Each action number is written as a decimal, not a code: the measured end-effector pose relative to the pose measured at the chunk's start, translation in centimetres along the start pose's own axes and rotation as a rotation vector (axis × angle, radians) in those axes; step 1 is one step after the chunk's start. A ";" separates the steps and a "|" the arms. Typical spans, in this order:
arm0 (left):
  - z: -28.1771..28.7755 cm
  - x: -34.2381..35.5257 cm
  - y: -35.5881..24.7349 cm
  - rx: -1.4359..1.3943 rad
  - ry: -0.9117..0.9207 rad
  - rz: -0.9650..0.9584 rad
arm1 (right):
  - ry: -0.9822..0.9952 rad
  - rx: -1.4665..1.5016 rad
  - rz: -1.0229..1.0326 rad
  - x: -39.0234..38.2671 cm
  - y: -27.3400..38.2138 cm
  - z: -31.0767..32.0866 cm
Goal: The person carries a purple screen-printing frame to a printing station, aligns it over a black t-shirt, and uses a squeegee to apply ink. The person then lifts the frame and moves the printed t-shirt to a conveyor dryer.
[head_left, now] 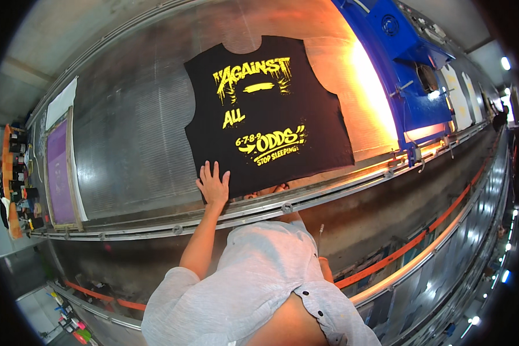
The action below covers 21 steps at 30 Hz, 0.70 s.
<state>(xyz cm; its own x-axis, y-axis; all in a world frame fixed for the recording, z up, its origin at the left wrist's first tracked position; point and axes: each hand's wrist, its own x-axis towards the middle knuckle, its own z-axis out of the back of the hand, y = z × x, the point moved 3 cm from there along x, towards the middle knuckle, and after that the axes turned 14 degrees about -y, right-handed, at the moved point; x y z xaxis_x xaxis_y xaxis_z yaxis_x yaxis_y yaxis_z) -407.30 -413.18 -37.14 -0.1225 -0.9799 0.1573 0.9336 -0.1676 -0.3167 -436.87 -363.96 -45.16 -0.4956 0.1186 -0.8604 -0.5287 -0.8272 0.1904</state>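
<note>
We see a long metal counter (121,132) filling most of the view, its ribbed grey surface running from the left toward the upper right. A metal rail (236,216) follows its near edge. At the right, a blue machine (386,69) stands over the counter, and a bright orange glow lies on the surface just to the left of it.

Below the rail, we look down on the person's light grey shirt (271,248).

The black cloth panel (271,112) lies spread out on the counter, left of the glow, with its curved neckline at the far side and its hem toward the person. To its left, well apart, we find a framed purple screen (60,173) near the counter's end. Yellow lettering (279,138) sits in several groups on the cloth.

The left hand (213,183) rests palm down on the near left corner of the panel, its fingers (216,169) open and spread, gripping nothing. The right hand (277,189) shows only partly at the hem, between cloth and rail; we cannot tell whether its fingers are open or closed.
</note>
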 end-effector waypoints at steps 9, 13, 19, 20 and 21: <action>-0.2 0.6 -0.9 0.035 -0.047 0.038 | 0.074 -0.096 0.050 4.7 3.2 2.1; -1.0 -0.8 -1.2 0.032 -0.044 0.127 | 0.107 -0.167 0.081 8.3 5.1 4.9; -0.1 -5.6 -2.6 0.155 0.056 0.455 | 0.164 -0.298 0.110 14.1 7.8 9.3; 0.6 -6.7 -2.4 0.176 0.046 0.519 | 0.182 -0.326 0.111 15.0 8.2 9.5; 1.3 -7.8 -2.5 0.198 0.008 0.556 | 0.185 -0.343 0.113 16.1 8.5 10.4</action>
<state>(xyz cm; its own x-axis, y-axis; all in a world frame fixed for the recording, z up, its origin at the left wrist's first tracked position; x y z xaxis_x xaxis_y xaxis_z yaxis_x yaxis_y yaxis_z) -408.24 -405.01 -36.38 0.4013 -0.9159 0.0105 0.9035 0.3940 -0.1689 -456.46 -363.40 -52.47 -0.3883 -0.0580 -0.9197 -0.2018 -0.9684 0.1463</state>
